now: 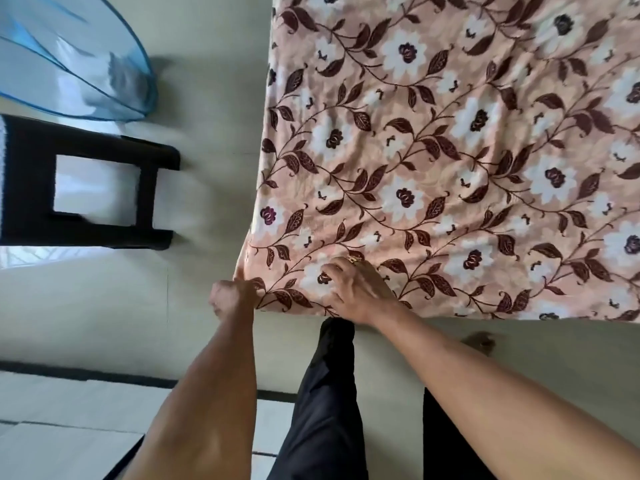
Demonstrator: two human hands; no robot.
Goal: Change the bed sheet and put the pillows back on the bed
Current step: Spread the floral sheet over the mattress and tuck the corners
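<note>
While the tub (69,64) at far left holds something pale, too blurred to name, and a stool (27,181) stands beside it, the step looks like fitting a corner of the sheet (450,150). The left hand (230,297) grips its edge. The right hand (349,289) lies bent-fingered on it, pinching or pressing I cannot tell. The sheet lies spread flat rightward; next, tucking this corner under.

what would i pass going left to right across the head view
black stool → left hand, gripping the corner of the floral sheet → right hand, resting on top of it; the sheet runs on to the right edge
</note>
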